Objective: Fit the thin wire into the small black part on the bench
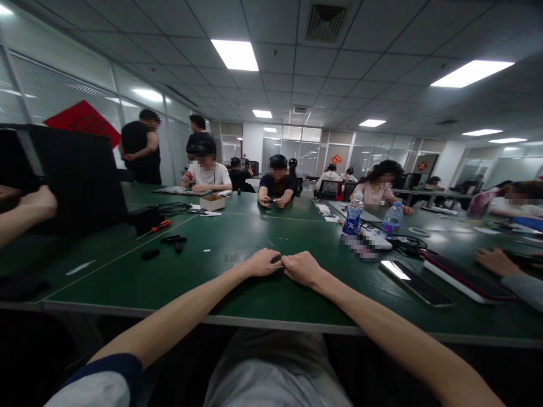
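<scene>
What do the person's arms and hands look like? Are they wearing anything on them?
The left hand and right hand are bare, with no gloves, and no watch or bracelet shows. The left arm comes out of a short white sleeve edged with a dark navy band. The right arm shows no sleeve in view.

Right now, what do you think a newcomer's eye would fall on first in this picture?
Most likely the person's left hand and right hand, meeting around a small dark object near the edge of the green table. Next come the two water bottles farther along the table to the right, and the red paper diamond on the far left wall.
</scene>
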`<action>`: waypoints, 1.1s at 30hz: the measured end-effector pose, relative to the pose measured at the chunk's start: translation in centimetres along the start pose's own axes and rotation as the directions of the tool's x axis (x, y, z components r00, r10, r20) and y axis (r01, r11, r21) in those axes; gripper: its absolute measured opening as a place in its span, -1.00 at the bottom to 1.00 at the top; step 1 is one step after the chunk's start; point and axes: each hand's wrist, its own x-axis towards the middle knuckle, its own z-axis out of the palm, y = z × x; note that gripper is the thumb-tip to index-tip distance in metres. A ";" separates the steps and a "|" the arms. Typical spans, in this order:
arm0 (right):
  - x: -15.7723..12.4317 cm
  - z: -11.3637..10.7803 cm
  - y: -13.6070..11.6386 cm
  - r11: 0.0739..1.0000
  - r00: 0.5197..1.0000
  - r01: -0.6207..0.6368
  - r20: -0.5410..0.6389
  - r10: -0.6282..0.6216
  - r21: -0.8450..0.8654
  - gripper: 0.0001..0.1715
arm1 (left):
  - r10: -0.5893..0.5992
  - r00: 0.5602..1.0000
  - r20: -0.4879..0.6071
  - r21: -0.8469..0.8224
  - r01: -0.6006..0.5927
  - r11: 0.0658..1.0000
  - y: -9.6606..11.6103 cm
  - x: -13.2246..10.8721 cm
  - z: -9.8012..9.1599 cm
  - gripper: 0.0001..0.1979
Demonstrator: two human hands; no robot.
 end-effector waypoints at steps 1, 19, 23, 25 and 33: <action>0.0 0.0 0.0 1.000 1.000 -0.002 0.001 0.002 -0.001 -0.78 | 0.003 1.000 -0.002 0.000 -0.003 1.000 0.0 0.0 0.0 -0.55; 0.0 0.1 0.1 1.000 0.999 -0.029 -0.028 0.029 0.003 -0.79 | -0.013 1.000 -0.008 -0.012 0.013 1.000 0.0 0.0 -0.1 -0.58; 0.0 0.1 0.1 0.999 0.999 -0.041 -0.020 0.041 0.005 -0.78 | -0.028 1.000 -0.004 -0.009 0.028 1.000 0.1 0.0 -0.1 -0.60; 0.0 0.1 0.1 0.999 0.999 -0.040 -0.019 0.040 0.005 -0.77 | -0.028 1.000 -0.005 -0.007 0.028 1.000 0.2 0.0 -0.1 -0.59; 0.0 0.3 0.3 0.999 0.999 -0.032 -0.031 0.032 0.014 -0.77 | -0.024 1.000 -0.006 -0.009 0.024 1.000 0.3 -0.1 -0.2 -0.59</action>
